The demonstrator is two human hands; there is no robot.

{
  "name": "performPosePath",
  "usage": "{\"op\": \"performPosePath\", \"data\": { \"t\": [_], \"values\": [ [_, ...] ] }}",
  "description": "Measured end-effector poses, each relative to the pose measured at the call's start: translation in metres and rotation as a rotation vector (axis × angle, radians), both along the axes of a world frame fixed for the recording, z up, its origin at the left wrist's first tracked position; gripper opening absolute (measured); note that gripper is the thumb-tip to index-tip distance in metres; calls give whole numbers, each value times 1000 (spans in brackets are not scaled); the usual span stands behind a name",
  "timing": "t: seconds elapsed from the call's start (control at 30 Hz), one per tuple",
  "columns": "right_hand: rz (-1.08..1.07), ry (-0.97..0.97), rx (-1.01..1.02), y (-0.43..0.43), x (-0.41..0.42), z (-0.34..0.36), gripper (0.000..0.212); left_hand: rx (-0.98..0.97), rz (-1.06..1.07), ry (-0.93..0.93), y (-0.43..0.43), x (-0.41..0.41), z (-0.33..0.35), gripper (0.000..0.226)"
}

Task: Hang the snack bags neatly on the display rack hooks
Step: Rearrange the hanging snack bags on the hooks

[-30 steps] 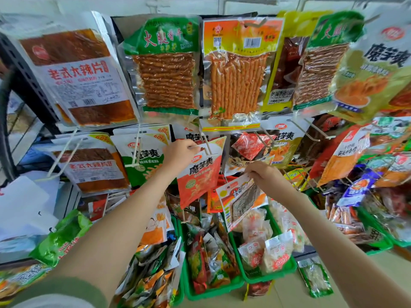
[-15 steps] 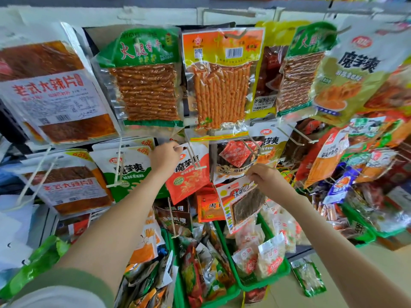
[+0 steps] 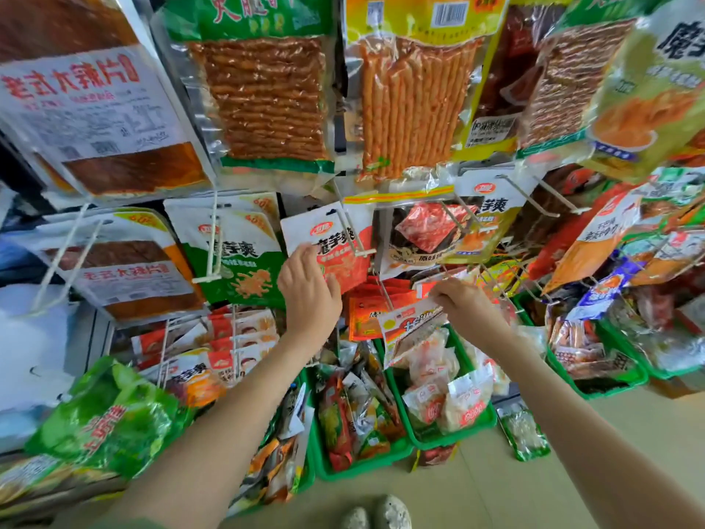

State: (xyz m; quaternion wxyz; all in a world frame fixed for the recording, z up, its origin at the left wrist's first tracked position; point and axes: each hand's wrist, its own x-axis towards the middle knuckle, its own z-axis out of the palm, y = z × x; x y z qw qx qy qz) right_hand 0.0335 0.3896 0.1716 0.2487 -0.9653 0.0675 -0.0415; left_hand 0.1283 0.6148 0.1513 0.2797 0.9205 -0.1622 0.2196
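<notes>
My left hand rests against the lower left edge of a red and white snack bag hanging on a white hook; I cannot tell whether its fingers grip the bag. My right hand pinches the top edge of a small snack bag, held just below the hooks, above a green basket

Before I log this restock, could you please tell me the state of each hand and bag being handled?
red-and-white bag: hanging on its hook.
left hand: fingers relaxed, touching the red-and-white bag.
small bag: held up, not on a hook.
right hand: pinching the small bag's top.
green basket: full of packets.
</notes>
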Motion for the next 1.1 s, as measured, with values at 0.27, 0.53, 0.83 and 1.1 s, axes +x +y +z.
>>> {"op": "performPosePath", "data": {
  "t": [0.27, 0.53, 0.83, 1.1],
  "values": [
    [-98, 68, 93, -4, -49, -50, 13, 118, -616, 645, -41, -83, -16, 38],
    [-55, 259, 187, -29, -113, -145, 13, 452, -514, 829, -81, -140, -114, 23],
    [95, 595, 85, -46, -167, -305, 16, 610, -484, 946, -84, -212, -263, 14],
    [232, 708, 111, -25, -192, -470, 15, 716, -389, 985, -67, -239, -425, 15]
  ]
}}
